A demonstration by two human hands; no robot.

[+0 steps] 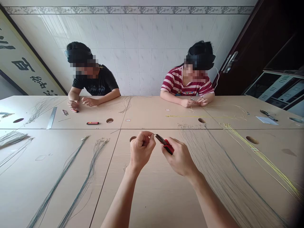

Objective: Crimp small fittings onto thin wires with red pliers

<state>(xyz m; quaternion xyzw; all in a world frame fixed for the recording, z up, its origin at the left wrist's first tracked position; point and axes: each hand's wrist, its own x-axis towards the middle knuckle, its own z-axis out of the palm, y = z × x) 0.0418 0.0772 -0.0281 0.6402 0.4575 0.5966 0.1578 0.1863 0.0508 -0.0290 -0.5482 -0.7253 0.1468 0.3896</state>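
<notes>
My left hand point(141, 152) is raised above the table, its thumb and forefinger closed in a pinch. A tiny pale bit shows at those fingertips, too small to name. My right hand point(180, 158) is wrapped round a pair of pliers point(169, 147) with red-and-black handles. The dark jaws point left and end right at the pinched bit; whether they grip it I cannot tell. Fine grey cords point(204, 164) lie spread under and beyond my right forearm. To the left of my hands are two blue-grey cord bundles point(63, 172) with pale, knobbly ends.
Two co-workers sit across the table point(142, 202), hands on small work. A yellow cord bundle point(263, 156) lies at right. Around the far side are a steel ruler point(51, 117), a red-and-black lighter point(92, 123), a pen point(268, 115) on paper and several round holes in the tabletop.
</notes>
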